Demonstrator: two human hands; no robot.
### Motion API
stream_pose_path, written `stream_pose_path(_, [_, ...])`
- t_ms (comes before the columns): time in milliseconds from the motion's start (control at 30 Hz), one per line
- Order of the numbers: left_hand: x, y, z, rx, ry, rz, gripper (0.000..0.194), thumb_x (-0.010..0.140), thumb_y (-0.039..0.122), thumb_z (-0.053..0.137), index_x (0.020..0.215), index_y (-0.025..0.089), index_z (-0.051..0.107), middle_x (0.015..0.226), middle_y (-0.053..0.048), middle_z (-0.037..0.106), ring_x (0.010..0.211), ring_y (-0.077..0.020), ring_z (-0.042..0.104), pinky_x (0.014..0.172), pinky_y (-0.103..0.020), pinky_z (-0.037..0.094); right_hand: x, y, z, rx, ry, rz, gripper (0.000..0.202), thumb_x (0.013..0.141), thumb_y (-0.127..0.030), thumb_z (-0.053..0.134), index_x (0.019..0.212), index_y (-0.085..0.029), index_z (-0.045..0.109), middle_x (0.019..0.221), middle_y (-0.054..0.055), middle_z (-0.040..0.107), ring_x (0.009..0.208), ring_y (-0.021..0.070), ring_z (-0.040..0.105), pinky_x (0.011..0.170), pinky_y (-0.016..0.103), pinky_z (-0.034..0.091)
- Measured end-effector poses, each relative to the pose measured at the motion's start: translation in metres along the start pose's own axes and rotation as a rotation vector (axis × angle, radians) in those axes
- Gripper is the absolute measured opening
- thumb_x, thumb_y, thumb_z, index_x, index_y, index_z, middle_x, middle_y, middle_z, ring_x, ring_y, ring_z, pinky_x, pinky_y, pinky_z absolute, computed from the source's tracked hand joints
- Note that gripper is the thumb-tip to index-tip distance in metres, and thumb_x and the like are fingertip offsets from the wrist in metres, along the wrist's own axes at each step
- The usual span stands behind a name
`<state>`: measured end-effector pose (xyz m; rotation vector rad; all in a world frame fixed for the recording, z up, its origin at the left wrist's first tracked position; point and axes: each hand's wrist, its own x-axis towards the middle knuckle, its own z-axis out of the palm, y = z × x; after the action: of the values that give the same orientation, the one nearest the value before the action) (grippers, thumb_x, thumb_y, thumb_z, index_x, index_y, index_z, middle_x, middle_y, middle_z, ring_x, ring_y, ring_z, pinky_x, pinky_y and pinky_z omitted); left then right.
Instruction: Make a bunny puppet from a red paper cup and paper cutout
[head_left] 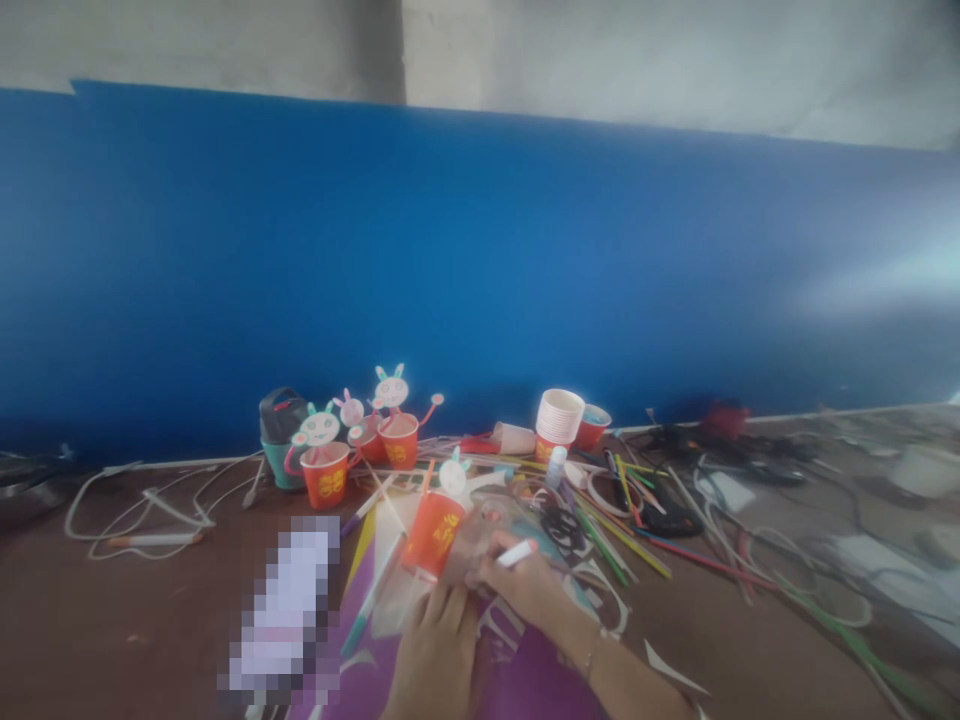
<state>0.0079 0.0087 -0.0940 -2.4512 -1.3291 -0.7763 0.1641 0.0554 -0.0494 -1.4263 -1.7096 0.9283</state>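
Note:
My right hand [529, 585] pinches a white marker [517, 553] with an orange end, its other end low over a patch of paper. Beside it my left hand [437, 645] lies flat with fingers stretched out, holding nothing; its fingertips rest at the edge of the same paper. Just beyond the left fingers an orange paper cup [435, 533] with yellow print lies tilted. A white rabbit-head cutout [453, 474] with teal ears is behind that cup. What the marker tip draws is too blurred to read. Purple paper [547, 680] lies under both hands.
Orange cups with rabbit figures [327, 475] stand at the back left, near a teal container [283, 466]. A stack of white paper cups [560, 413], a glue bottle [556, 466] and coloured sticks [630, 540] are right of centre. Cables [161, 500] sprawl left; a blue panel [480, 250] stands behind.

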Motion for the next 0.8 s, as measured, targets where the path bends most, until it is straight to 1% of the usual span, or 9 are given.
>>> stream_pose_path(100, [-0.001, 0.0, 0.003, 0.006, 0.037, -0.006, 0.026, 0.083, 0.026, 0.055, 0.105, 0.02, 0.066, 0.102, -0.005, 0.069, 0.095, -0.0231, 0.058, 0.085, -0.035, 0.044, 0.001, 0.002, 0.001, 0.014, 0.003, -0.01, 0.014, 0.071, -0.025, 0.047, 0.059, -0.022, 0.04, 0.053, -0.006, 0.041, 0.053, 0.0108, 0.039, 0.051, 0.022, 0.033])
stream_pose_path(233, [-0.001, 0.0, 0.001, 0.013, -0.024, 0.005, 0.024, 0.085, 0.026, 0.054, 0.106, 0.021, 0.065, 0.105, -0.005, 0.068, 0.1, -0.0225, 0.057, 0.088, -0.034, 0.043, 0.004, 0.005, 0.001, 0.102, 0.015, 0.018, 0.013, 0.069, -0.028, 0.047, 0.06, -0.022, 0.039, 0.051, -0.007, 0.04, 0.051, 0.0111, 0.037, 0.049, 0.022, 0.031])
stream_pose_path(300, [0.0, 0.0, -0.001, 0.021, -0.042, 0.008, 0.024, 0.086, 0.026, 0.053, 0.107, 0.02, 0.065, 0.106, -0.005, 0.068, 0.101, -0.0224, 0.057, 0.088, -0.035, 0.043, 0.005, 0.006, 0.002, 0.132, 0.033, 0.028, 0.014, 0.069, -0.029, 0.046, 0.06, -0.023, 0.038, 0.05, -0.007, 0.04, 0.05, 0.0114, 0.038, 0.048, 0.023, 0.031])
stream_pose_path(400, [0.0, 0.0, -0.003, 0.02, -0.057, 0.007, 0.025, 0.086, 0.027, 0.054, 0.108, 0.02, 0.065, 0.108, -0.005, 0.068, 0.102, -0.0225, 0.057, 0.088, -0.035, 0.043, 0.005, 0.007, 0.002, 0.127, 0.043, 0.02, 0.015, 0.071, -0.028, 0.047, 0.061, -0.023, 0.039, 0.05, -0.007, 0.04, 0.05, 0.0113, 0.038, 0.049, 0.023, 0.032])
stream_pose_path(533, [0.001, 0.0, -0.005, -0.008, -0.061, -0.013, 0.027, 0.085, 0.026, 0.055, 0.108, 0.021, 0.066, 0.109, -0.005, 0.068, 0.101, -0.0223, 0.058, 0.088, -0.034, 0.044, 0.003, 0.005, 0.001, 0.103, 0.024, 0.018, 0.015, 0.073, -0.026, 0.048, 0.061, -0.022, 0.039, 0.051, -0.007, 0.041, 0.05, 0.0107, 0.038, 0.049, 0.022, 0.032])
stream_pose_path(600, [0.0, 0.001, -0.003, -0.013, -0.065, -0.017, 0.029, 0.085, 0.025, 0.054, 0.111, 0.02, 0.065, 0.11, -0.005, 0.068, 0.102, -0.0231, 0.058, 0.089, -0.035, 0.044, 0.003, 0.005, 0.0, 0.085, 0.016, 0.02, 0.015, 0.074, -0.026, 0.049, 0.062, -0.022, 0.041, 0.051, -0.007, 0.041, 0.052, 0.0105, 0.039, 0.05, 0.022, 0.032])
stream_pose_path(667, [-0.002, 0.001, 0.003, 0.0, -0.059, -0.022, 0.029, 0.084, 0.024, 0.053, 0.111, 0.02, 0.065, 0.109, -0.006, 0.067, 0.102, -0.0241, 0.058, 0.089, -0.036, 0.044, 0.002, 0.006, 0.0, 0.077, 0.005, 0.018, 0.014, 0.074, -0.026, 0.05, 0.063, -0.021, 0.043, 0.052, -0.007, 0.042, 0.052, 0.0104, 0.04, 0.05, 0.021, 0.032])
stream_pose_path(800, [-0.005, 0.0, 0.016, 0.026, -0.016, -0.038, 0.028, 0.083, 0.024, 0.052, 0.107, 0.019, 0.067, 0.106, -0.007, 0.068, 0.101, -0.0245, 0.057, 0.088, -0.037, 0.044, 0.003, 0.008, 0.001, 0.074, -0.006, 0.022, 0.013, 0.074, -0.027, 0.049, 0.065, -0.02, 0.044, 0.054, -0.006, 0.045, 0.053, 0.0107, 0.043, 0.051, 0.021, 0.033])
